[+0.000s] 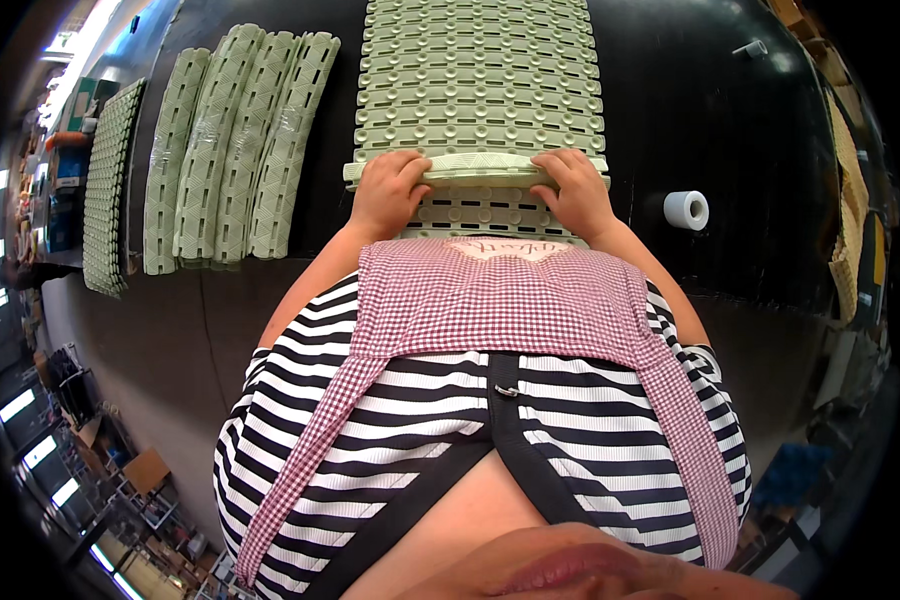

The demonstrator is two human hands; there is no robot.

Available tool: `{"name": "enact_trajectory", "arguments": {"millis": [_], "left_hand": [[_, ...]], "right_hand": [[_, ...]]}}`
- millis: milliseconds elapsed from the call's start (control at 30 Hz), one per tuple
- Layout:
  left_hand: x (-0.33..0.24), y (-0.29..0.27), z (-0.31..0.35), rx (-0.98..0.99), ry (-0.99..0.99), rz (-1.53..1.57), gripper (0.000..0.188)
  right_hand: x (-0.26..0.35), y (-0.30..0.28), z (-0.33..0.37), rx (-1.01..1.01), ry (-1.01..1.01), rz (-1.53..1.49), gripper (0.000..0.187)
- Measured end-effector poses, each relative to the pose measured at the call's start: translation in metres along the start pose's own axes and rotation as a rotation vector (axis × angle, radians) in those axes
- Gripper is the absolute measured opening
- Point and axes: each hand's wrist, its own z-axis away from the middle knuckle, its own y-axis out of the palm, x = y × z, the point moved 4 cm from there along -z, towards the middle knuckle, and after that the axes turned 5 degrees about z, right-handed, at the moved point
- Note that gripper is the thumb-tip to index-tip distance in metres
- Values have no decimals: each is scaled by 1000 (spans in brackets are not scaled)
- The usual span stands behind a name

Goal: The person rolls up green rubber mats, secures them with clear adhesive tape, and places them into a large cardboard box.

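Observation:
A long pale green plastic mat (480,95), with rows of round knobs and slots, lies on the black table in front of me. Its near part is turned up into a narrow fold or roll that shows a ridged underside. My left hand (388,195) grips this edge near its left end, fingers over the top and thumb below. Near the right end, my right hand (576,195) is closed on the same edge in a like way. More of the knobbed mat surface shows between my hands and my apron.
Several rolled green mats (195,155) lie side by side on the left, shiny film round them. Farther left is a knobbed green mat or stack (110,190). A white roll (686,210) sits right of my right hand; a smaller roll (750,48) lies at the far right.

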Motion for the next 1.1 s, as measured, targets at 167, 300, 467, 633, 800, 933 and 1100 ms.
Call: {"name": "enact_trajectory", "arguments": {"millis": [167,300,467,633,800,933,1100], "left_hand": [[-3,8,20,-121,53,53,40],[5,18,27,-107,-1,74,37],[-4,12,24,-110,-76,-81,32],[5,10,7,4,-239,-118,22],[13,2,-12,-9,-423,77,18],[18,4,-6,-103,-152,-65,23],[-8,-11,-3,-185,113,-368,30]], "right_hand": [[6,6,23,-74,-67,60,36],[8,13,35,-129,-81,151,33],[1,20,38,-89,-3,75,28],[-18,14,14,19,256,-25,19],[-30,11,1,-36,150,-17,18],[-21,5,0,-58,-162,225,21],[-14,-1,5,61,-141,306,24]]}}
